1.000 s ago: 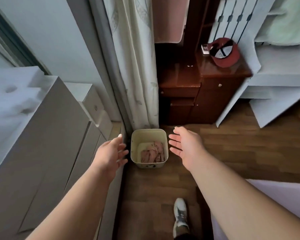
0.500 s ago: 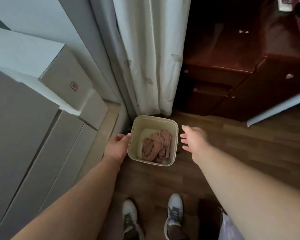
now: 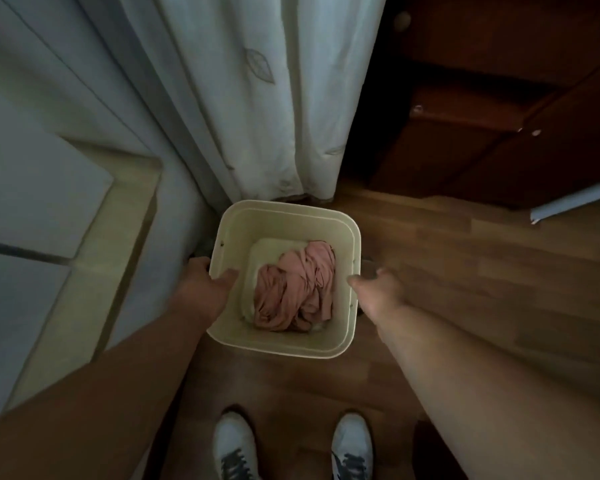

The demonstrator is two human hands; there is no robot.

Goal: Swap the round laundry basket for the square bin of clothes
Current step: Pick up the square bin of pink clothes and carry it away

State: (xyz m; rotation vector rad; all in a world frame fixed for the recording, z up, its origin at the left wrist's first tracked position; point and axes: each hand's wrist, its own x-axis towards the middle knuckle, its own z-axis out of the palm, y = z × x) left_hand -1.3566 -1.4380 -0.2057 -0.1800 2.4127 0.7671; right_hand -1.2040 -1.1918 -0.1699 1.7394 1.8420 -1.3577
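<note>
I see the bin (image 3: pixel 286 223) on the wood floor (image 3: pixel 465 271) just below the curtain (image 3: pixel 257 98), pink clothes (image 3: pixel 297 289) heaped inside, my left hand (image 3: pixel 205 289) and right hand (image 3: pixel 381 292) clamped over its side rims, dark cabinet (image 3: pixel 499 98) to its upper right.

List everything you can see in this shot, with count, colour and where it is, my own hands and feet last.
square bin: one, cream, on the floor below the curtain
clothes: one bundle, pink, inside the bin
curtain: one, white with leaf print, behind the bin
cabinet: one, dark red-brown wood, upper right
wood floor: brown, right and below
left hand: gripping the bin's left rim
right hand: at the bin's right rim
shoes: two, white, bottom edge
</note>
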